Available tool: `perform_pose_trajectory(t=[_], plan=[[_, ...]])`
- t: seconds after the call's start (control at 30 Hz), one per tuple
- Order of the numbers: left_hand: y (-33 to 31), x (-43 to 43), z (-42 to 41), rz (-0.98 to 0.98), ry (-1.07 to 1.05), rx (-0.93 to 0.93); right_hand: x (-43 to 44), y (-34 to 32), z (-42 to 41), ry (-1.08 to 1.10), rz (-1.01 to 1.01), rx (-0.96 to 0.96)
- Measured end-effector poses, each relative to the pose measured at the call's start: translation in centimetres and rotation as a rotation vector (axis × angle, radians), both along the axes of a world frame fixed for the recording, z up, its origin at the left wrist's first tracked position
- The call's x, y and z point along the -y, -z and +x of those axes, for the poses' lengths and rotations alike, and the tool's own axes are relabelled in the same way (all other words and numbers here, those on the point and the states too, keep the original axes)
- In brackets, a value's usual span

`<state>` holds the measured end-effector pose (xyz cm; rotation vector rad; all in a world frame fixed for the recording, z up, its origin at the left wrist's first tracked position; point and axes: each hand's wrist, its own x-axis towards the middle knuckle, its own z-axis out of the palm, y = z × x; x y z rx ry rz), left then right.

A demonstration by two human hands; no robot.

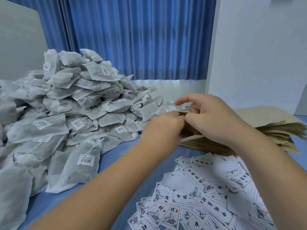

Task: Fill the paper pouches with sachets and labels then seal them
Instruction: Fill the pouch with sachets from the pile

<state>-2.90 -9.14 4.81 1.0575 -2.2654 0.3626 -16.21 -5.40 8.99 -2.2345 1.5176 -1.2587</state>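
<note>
A big heap of white mesh sachets (69,103) with barcode stickers covers the left of the blue table. A thick stack of brown paper pouches (259,128) lies at the right. Printed white labels (204,193) are strewn at the front right. My left hand (163,128) and my right hand (211,117) meet over the left end of the pouch stack. Both pinch the mouth edge of the top brown pouch (183,112), fingers curled. The pouch's inside is hidden behind my hands.
Blue curtains (132,39) hang behind the table, and a white wall (259,55) rises at the right. A grey board (18,47) stands at the far left. Bare blue table (119,156) shows between the sachet heap and the labels.
</note>
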Motion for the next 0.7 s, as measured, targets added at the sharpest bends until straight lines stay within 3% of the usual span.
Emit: perform_pose_trajectory(t=[0.13, 0.2, 0.3, 0.37, 0.43, 0.57, 0.7], plan=[[-0.6, -0.3, 0.2, 0.105, 0.238, -0.152, 0.0, 0.0, -0.2, 0.020, -0.037, -0.008], [-0.5, -0.5, 0.7, 0.038, 0.227, -0.186, 0.2, 0.1, -0.2, 0.033, -0.039, -0.013], [-0.3, -0.5, 1.7, -0.162, -0.097, -0.163, 0.3, 0.2, -0.3, 0.065, -0.039, -0.046], [-0.4, -0.4, 2.3, -0.106, -0.360, -0.075, 0.3, 0.2, -0.3, 0.081, -0.034, -0.067], [-0.5, -0.2, 2.7, 0.012, -0.481, -0.009, 0.3, 0.2, -0.4, 0.085, -0.027, -0.074], [-0.5, 0.3, 2.4, 0.249, -0.362, -0.056, 0.4, 0.6, 0.0, 0.058, -0.019, -0.091], [-0.7, 0.1, 1.0, 0.225, -0.119, -0.186, 0.4, 0.9, 0.7, 0.014, -0.006, -0.101]])
